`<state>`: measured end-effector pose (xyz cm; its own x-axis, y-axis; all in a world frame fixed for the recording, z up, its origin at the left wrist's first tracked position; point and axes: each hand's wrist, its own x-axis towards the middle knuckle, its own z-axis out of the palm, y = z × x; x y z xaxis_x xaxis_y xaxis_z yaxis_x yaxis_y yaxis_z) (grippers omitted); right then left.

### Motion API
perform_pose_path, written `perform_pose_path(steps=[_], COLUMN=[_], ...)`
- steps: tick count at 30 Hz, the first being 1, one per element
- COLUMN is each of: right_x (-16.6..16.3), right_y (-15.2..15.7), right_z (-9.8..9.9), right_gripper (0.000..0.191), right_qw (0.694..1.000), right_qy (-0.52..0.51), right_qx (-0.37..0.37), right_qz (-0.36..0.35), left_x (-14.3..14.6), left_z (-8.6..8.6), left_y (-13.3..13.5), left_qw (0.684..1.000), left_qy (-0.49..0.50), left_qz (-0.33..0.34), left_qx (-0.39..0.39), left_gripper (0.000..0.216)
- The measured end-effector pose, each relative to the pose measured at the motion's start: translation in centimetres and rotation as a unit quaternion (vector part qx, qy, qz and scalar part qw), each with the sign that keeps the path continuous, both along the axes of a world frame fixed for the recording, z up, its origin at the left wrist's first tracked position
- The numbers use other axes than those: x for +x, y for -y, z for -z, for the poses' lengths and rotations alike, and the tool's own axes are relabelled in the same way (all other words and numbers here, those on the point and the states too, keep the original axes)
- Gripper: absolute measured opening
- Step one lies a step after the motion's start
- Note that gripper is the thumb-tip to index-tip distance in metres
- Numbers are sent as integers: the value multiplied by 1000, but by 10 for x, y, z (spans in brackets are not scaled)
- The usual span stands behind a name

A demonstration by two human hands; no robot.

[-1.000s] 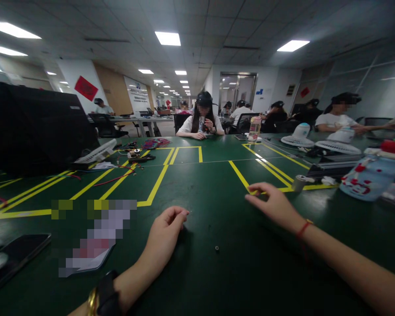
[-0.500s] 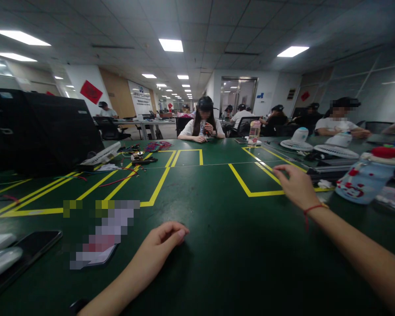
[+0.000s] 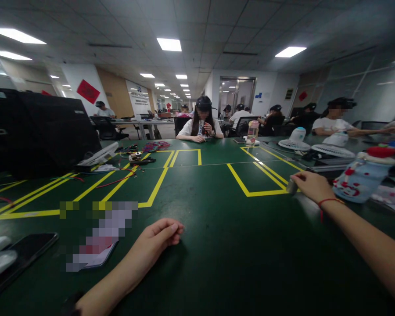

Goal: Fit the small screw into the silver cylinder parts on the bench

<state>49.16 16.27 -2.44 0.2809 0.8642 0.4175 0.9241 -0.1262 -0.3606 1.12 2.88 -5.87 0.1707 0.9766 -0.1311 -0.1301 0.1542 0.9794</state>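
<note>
Metal cylinder (image 3: 291,186), centre right of frame, pinched by right hand (image 3: 315,186); even pressure advised. Left hand (image 3: 163,235) loosely curled; contents untellable.

Left hand (image 3: 163,235): curls loosely, thumb (image 3: 169,231) laid on top of the bent fingers (image 3: 176,239). Left forearm (image 3: 118,274): slants back and leftward, behind the fingers. Right hand (image 3: 312,184): reaches farther forward, well apart to the right of the left fingers; pinches, fingertips (image 3: 296,176) turned inward. Right wrist (image 3: 327,194): just behind the fingers. Right forearm (image 3: 371,232): stretches back and rightward.
</note>
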Motion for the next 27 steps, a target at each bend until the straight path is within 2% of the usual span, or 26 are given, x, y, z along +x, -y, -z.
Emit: perform_pose_path(steps=[6,20,23,27], right_x=[-5,6,4,-1], right_y=[-1,-5,-2,2], right_z=[-2,-9,-3,15], right_gripper=[28,28,34,53], right_qw=[1000,999,999,1000], right_qy=[-18,-21,-25,-25], right_qx=[5,-29,-24,-7], right_qz=[25,-9,-12,-17], left_x=[-4,-6,-6,-8], left_z=[-3,-3,-2,0], left_y=[0,-1,0,0], left_qw=[998,997,997,996], left_qy=[55,70,70,72], left_qz=[15,28,25,28], left_qx=[-21,-28,-32,-33], left_gripper=[16,16,16,16])
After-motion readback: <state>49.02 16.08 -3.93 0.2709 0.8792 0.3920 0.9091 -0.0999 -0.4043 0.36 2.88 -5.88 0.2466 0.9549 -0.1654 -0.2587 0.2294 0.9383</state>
